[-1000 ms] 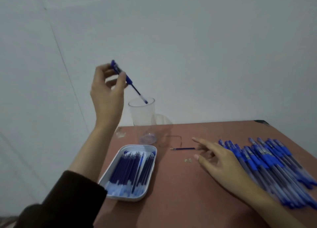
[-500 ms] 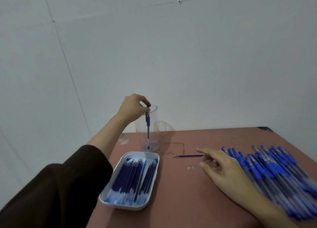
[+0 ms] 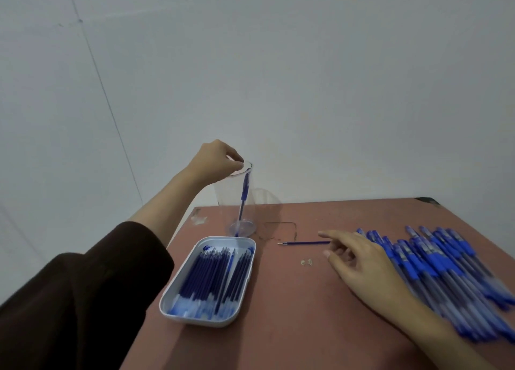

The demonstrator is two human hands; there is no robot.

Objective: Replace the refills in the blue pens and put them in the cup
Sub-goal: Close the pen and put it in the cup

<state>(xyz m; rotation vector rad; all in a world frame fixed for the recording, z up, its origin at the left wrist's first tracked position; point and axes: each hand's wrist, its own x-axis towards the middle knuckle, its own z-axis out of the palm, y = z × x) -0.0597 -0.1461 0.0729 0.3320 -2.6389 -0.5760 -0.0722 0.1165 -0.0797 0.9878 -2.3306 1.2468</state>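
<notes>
A clear plastic cup [image 3: 223, 197] stands at the table's far edge. One blue pen [image 3: 244, 194] stands inside it, tip down, leaning against the right side of the rim. My left hand [image 3: 214, 160] hovers over the rim with its fingertips bunched just above the pen's top, apparently not touching it. My right hand [image 3: 359, 261] lies flat on the table with straight fingers, and its fingertips touch the end of a loose blue refill [image 3: 301, 243]. A pile of blue pens [image 3: 446, 269] lies to the right, partly under my right wrist.
A white tray [image 3: 178, 297] holding several blue refills [image 3: 211, 275] sits in front of the cup. A small pale scrap [image 3: 306, 262] lies on the brown table [image 3: 292, 314]. A white wall rises directly behind the table's far edge.
My left hand lowered the pen from the air into the cup. The pen stood upright in my pinch, and now it leans on the rim. My right hand stayed by the refill.
</notes>
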